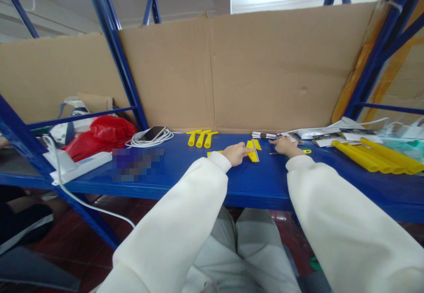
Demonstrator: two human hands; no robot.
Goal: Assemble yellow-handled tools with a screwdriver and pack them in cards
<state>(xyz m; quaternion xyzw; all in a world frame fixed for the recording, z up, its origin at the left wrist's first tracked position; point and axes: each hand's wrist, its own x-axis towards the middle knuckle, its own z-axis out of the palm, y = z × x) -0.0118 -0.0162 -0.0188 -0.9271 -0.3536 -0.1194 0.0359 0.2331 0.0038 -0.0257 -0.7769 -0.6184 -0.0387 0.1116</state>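
Observation:
My left hand is closed around a yellow scraper, its index finger laid along the wide head. The scraper's handle comes out on the wrist side, and a pale strip runs along the head's edge. Just behind the head lies another small yellow piece. Farther right, my right hand rests low over the shelf with its fingertips together at a small dark thing too small to name. Partly under that hand lies a thin screwdriver with a yellow-green handle.
Three yellow T-shaped handles lie at the back. Several yellow tubes and flat packets lie right. A phone on a coiled white cable, a power strip and a red bag are left. Cardboard closes the back.

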